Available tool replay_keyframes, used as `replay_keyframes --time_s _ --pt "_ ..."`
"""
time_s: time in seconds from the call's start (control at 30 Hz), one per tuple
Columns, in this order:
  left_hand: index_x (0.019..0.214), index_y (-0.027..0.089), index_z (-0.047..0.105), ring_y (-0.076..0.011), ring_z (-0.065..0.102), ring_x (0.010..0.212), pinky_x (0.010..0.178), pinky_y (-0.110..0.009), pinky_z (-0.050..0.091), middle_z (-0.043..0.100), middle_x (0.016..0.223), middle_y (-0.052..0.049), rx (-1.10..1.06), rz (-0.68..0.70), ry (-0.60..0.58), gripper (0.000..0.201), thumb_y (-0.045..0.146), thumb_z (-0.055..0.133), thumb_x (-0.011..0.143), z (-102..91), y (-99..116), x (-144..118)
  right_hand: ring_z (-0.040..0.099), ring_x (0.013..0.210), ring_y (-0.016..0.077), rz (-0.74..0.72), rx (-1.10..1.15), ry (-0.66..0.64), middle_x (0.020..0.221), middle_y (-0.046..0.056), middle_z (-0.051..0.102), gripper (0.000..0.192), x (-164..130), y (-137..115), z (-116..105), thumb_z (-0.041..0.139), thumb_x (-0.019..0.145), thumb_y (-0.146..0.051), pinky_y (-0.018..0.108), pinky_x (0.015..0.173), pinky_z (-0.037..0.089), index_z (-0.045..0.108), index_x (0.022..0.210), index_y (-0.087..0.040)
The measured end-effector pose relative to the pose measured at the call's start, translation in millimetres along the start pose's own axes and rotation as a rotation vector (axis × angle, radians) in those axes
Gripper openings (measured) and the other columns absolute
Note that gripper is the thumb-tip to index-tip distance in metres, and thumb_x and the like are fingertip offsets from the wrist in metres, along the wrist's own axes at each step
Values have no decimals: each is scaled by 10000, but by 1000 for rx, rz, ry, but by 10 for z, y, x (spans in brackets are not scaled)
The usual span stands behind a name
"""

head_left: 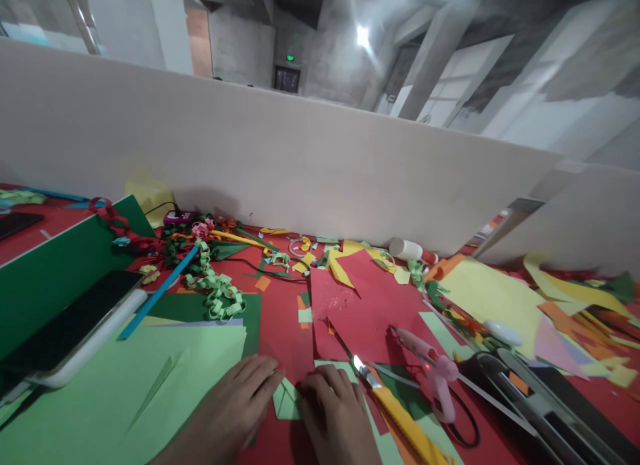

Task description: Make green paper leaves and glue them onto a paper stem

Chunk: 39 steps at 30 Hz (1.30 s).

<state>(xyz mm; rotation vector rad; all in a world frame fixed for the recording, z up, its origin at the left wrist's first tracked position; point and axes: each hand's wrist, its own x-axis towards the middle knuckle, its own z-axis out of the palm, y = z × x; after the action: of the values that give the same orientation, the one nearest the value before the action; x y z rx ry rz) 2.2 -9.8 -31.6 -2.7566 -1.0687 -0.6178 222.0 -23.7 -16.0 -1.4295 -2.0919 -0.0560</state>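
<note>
Between my hands lies a small piece of folded light green paper (287, 401) with crossing crease lines, low on the red table. My left hand (240, 402) holds its left edge, fingers close together. The right edge is under the curled fingers of my right hand (336, 406); the thumb is partly hidden. A yellow utility knife (400, 415) with its blade out lies just right of my right hand. Beyond it rests a pink hot glue gun (431, 366) with a glue stick in its back. Large light green sheets (100, 378) spread out left of my left hand.
A black phone (75, 318) leans on a white stand at left, before a green board (65, 258). Paper chains (220, 295) and scraps line the white partition (300, 165). Red sheets (370, 318) lie ahead; a grey and black tool (530, 398) sits at right.
</note>
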Motion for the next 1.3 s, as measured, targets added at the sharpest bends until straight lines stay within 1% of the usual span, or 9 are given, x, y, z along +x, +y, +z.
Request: replay_keyframes --time_s 0.1,0.2,0.37,0.5,0.63,0.77,0.97,1.13,1.3 --pt "1346 162 582 -280 661 1089 961 -411 529 737 1178 -105 0 -11 40 576 -13 537 799 3 -7 13 663 752 194 38 37 32 861 16 699 350 -43 31 125 371 1063 -265 310 658 402 607 804 -275" --pt "1236 206 636 -277 661 1042 892 -385 535 722 1146 -97 -89 -36 48 380 65 573 888 -45 -29 62 676 797 187 13 65 -75 913 2 716 230 -60 109 142 450 1052 -245 300 677 399 608 889 -279" --pt "1082 252 654 -266 637 1068 930 -388 477 709 1151 -31 -342 -204 -179 91 227 637 997 -268 -55 251 667 730 188 -9 64 -229 835 -10 709 218 50 115 53 427 1051 -172 306 678 384 547 891 -259" --pt "1026 261 652 -237 638 1005 869 -349 443 699 1078 10 -432 -162 -322 79 222 697 973 -324 -63 369 658 707 195 76 160 -265 812 5 703 213 131 110 -34 420 1023 -175 298 676 397 553 875 -252" --pt "997 234 634 -221 626 976 872 -339 425 683 1042 -5 -491 -240 -270 131 160 538 1045 -274 -66 400 680 792 220 218 343 -294 890 45 733 209 194 96 -164 440 1019 -306 306 725 463 631 972 -237" --pt "1052 251 610 -214 632 987 893 -324 432 691 1035 -1 -650 -402 -147 184 203 435 1079 -300 -69 415 689 860 228 383 587 -357 978 74 756 358 322 -43 -266 484 1003 -481 311 775 498 677 1127 -206" --pt "1023 261 650 -203 676 967 866 -277 477 735 1021 -2 -872 -638 -49 181 274 469 1035 -394 -69 458 604 703 193 502 787 -400 755 28 663 290 504 -185 -209 564 910 -447 276 642 452 680 865 -186" --pt "967 241 710 -209 696 925 837 -272 495 761 975 -23 -925 -644 -20 247 322 482 1018 -452 -76 494 561 640 169 574 859 -319 699 11 633 285 522 -174 -80 625 861 -461 252 581 409 676 804 -187" --pt "902 230 734 -213 705 887 810 -260 498 776 926 -17 -930 -708 -44 138 272 603 909 -503 -86 510 555 609 169 577 819 -274 657 20 644 310 517 -237 -64 651 846 -469 250 569 402 701 743 -181"
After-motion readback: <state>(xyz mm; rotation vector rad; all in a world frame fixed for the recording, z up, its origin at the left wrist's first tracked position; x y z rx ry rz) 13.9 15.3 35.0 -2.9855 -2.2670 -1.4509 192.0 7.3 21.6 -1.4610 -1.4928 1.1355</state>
